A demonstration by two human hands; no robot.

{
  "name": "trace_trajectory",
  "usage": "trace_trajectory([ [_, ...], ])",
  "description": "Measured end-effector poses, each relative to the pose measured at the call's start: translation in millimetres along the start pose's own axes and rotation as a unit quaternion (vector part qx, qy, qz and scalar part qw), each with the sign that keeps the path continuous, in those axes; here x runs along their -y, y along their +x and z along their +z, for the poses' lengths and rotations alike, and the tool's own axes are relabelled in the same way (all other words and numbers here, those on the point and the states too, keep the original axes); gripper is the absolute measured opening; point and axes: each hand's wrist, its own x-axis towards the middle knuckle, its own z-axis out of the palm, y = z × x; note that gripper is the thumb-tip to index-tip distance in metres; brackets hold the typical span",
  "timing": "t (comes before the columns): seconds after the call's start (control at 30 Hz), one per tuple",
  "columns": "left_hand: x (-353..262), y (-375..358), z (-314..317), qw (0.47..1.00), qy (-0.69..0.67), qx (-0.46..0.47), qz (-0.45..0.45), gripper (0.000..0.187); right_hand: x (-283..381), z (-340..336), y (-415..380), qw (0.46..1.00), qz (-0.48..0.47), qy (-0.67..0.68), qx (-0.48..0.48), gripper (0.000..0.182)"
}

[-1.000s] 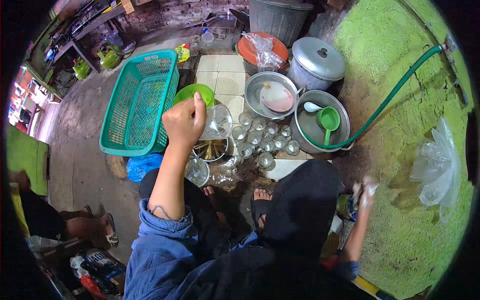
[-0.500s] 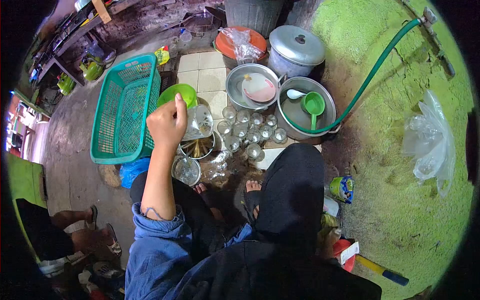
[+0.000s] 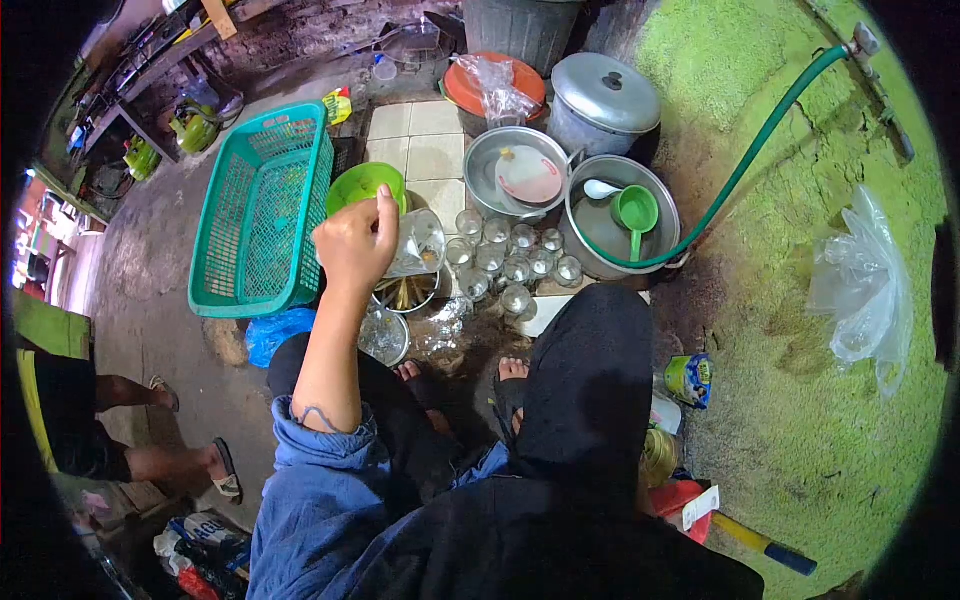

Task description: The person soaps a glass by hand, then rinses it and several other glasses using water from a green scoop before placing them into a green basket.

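My left hand [image 3: 356,240] is closed at the side of a clear container [image 3: 418,245], its thumb pointing up. The container hangs over a round metal pot [image 3: 408,295] with brownish things inside. Just behind my hand sits a green bowl [image 3: 366,186]. Several clear glasses [image 3: 516,268] stand grouped on the floor to the right of the container. Nearer my feet is a round clear-looking bowl [image 3: 383,337]. My right hand is out of view.
A teal basket [image 3: 262,210] lies at the left. Behind the glasses are a metal basin [image 3: 480,180], a pot with a green dipper [image 3: 636,210] and a lidded pot [image 3: 606,95]. A green hose [image 3: 760,150] crosses the right side. Another person's legs [image 3: 175,462] show at lower left.
The view has shifted slightly, so most things appear farther right. My left hand and the clear container have moved a little right together. At lower left, the other person's legs have changed position.
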Motion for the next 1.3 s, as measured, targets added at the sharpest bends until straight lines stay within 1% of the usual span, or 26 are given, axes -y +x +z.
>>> trace_trajectory([
  [0.27, -1, -1, -3, 0.999, -0.032, -0.007, -0.004, 0.04, 1, -7, -5, 1.0, 0.002, -0.014, 0.01, 0.042],
  [0.37, 1, -2, -5, 1.0, -0.026, -0.001, -0.008, 0.041, -8, -2, -12, 1.0, 0.01, -0.018, 0.019, 0.042],
  [0.43, 2, -3, -7, 1.0, 0.002, 0.012, -0.005, 0.041, -13, 0, -16, 0.999, 0.014, -0.023, 0.024, 0.042],
  [0.63, -2, -3, -13, 1.0, -0.017, 0.004, -0.012, 0.041, -30, 7, -29, 0.999, 0.024, -0.028, 0.039, 0.041],
  [0.8, 3, -4, -12, 1.0, 0.003, 0.001, -0.015, 0.04, -41, 6, -36, 0.997, 0.024, -0.045, 0.066, 0.041],
  [0.9, 3, -2, -15, 1.0, 0.011, 0.004, -0.018, 0.04, -49, 4, -41, 0.991, 0.03, -0.08, 0.107, 0.04],
  [0.93, 2, -1, -17, 1.0, 0.01, 0.006, -0.019, 0.04, -52, -1, -41, 0.985, 0.034, -0.106, 0.135, 0.04],
  [0.97, 2, 0, -18, 0.999, 0.008, 0.017, -0.034, 0.043, -50, -11, -43, 0.97, 0.042, -0.157, 0.18, 0.04],
  [1.0, 2, -1, -20, 0.999, 0.008, 0.013, -0.032, 0.043, -42, -26, -47, 0.936, 0.049, -0.244, 0.25, 0.04],
  [1.03, 5, 0, -20, 0.998, 0.025, 0.044, -0.041, 0.045, -27, -42, -46, 0.879, 0.037, -0.345, 0.328, 0.04],
  [1.07, 8, 2, -19, 0.995, 0.043, 0.072, -0.05, 0.047, 5, -59, -50, 0.812, 0.007, -0.44, 0.383, 0.04],
  [1.1, 14, 1, -16, 0.992, 0.045, 0.107, -0.055, 0.05, 51, -75, -55, 0.755, -0.046, -0.509, 0.41, 0.04],
  [1.13, 12, 3, -17, 0.984, 0.049, 0.158, -0.067, 0.049, 111, -89, -61, 0.727, -0.111, -0.541, 0.408, 0.04],
  [1.17, 12, 3, -16, 0.976, 0.057, 0.2, -0.07, 0.05, 175, -104, -72, 0.745, -0.197, -0.524, 0.362, 0.04],
  [1.2, 13, 2, -13, 0.965, 0.064, 0.244, -0.071, 0.05, 242, -117, -89, 0.785, -0.289, -0.467, 0.288, 0.04],
  [1.23, 13, 2, -9, 0.966, 0.061, 0.241, -0.068, 0.05, 303, -131, -109, 0.818, -0.393, -0.374, 0.192, 0.04],
  [1.27, 11, 1, -6, 0.96, 0.057, 0.264, -0.071, 0.049, 357, -144, -137, 0.844, -0.479, -0.217, 0.11, 0.042],
  [1.3, 10, 0, -4, 0.954, 0.055, 0.287, -0.073, 0.049, 407, -158, -141, 0.799, -0.566, -0.204, -0.009, 0.046],
])
